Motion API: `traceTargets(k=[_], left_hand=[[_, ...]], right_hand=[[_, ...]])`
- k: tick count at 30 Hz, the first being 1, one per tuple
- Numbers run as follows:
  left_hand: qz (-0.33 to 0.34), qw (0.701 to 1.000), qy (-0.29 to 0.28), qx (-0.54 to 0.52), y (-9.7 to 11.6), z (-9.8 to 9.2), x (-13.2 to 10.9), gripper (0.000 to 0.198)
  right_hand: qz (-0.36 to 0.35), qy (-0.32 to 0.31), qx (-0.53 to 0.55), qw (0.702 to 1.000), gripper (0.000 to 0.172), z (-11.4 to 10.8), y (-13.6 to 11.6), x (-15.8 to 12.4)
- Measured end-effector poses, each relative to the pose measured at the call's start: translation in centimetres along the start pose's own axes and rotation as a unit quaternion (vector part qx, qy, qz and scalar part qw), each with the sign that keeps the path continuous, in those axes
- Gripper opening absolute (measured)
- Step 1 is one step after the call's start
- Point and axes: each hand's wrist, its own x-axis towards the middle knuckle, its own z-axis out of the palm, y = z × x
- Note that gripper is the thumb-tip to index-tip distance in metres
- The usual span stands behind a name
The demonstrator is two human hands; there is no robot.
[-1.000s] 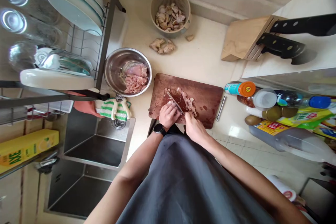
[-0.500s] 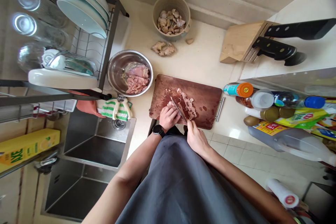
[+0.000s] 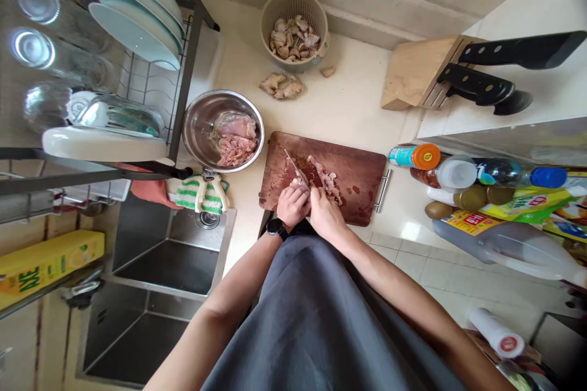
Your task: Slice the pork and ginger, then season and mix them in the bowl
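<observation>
- Knife, one, with a narrow grey metal blade; handle hidden within the fist. Long axis set obliquely over the board, tip away from the body and toward the person's left, heel at the right hand.
- Right hand, bare: fingers closed around the knife's handle end, thumb side toward the blade; the nearer hand to the knife.
- Left hand, bare, black round-faced watch at the wrist: fingers bent and drawn together, holding down the meat; fingertips partly hidden.
- Piece of raw meat, pale pink: on the board, just ahead of and partly under the left fingers, blade along its right side. Whether the edge touches it cannot be told.
- Key relation: blade passes directly in front of the left fingertips, aslant; the two hands lie side by side, touching or nearly so.
- Chopped raw meat, pinkish, in a loose strip: on the board, to the right of the blade, beyond the right hand.
- Cutting board, rectangular, reddish brown: beneath all the above, metal handle at its right end.
- Bowl, round, shiny steel: just beside the board's left end, containing more pink raw meat.
- Ginger root, knobbly, tan: beyond the board, well apart from both hands.
</observation>
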Motion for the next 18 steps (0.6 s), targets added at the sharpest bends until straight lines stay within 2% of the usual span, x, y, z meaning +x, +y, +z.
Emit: traceTargets(k=[4, 7, 13, 18], left_hand=[[-0.005, 1.0, -0.001, -0.012, 0.3, -0.5, 0.2, 0.013], [-0.004, 1.0, -0.008, -0.027, 0.4, -0.9, 0.2, 0.011], [0.012, 1.0, -0.004, -0.012, -0.3, -0.8, -0.4, 0.007], [0.002, 1.0, -0.009, 0.01, -0.5, -0.3, -0.5, 0.011]], right_hand=[[0.026, 0.056, 0.083, 0.995, 0.035, -0.3, 3.1, -1.2], [0.023, 0.081, 0.072, 0.994, 0.039, 0.3, 3.8, -3.0], [-0.026, 0.014, -0.042, 0.999, 0.055, 1.5, 0.9, -4.5], [-0.007, -0.052, -0.083, 0.995, 0.058, 2.8, 1.4, -6.9]])
